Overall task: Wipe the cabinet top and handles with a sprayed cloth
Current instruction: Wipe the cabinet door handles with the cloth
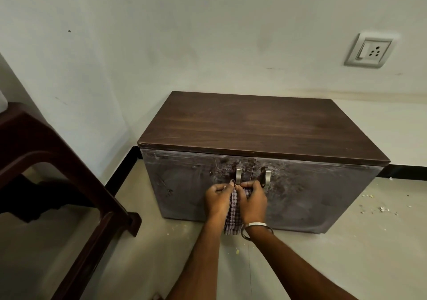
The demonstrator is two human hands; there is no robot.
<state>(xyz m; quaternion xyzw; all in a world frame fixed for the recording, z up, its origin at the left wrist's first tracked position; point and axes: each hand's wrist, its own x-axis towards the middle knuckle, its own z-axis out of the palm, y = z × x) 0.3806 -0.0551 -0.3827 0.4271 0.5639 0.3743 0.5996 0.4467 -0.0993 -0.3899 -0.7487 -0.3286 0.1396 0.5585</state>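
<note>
A low two-door cabinet stands against the wall, with a dark wood top (261,126) and dusty, scratched doors. Two metal handles hang near the door gap: the left handle (238,174) and the right handle (268,177). My left hand (217,199) and my right hand (253,201) meet just below the left handle. Both pinch a checked cloth (233,216) at its upper end, right at the foot of that handle. The rest of the cloth hangs down between my wrists. No spray bottle is in view.
A dark brown plastic chair (57,172) stands on the left, close to the cabinet's side. A wall socket (369,50) sits up right. Small bits of debris (381,208) lie on the floor to the right of the cabinet.
</note>
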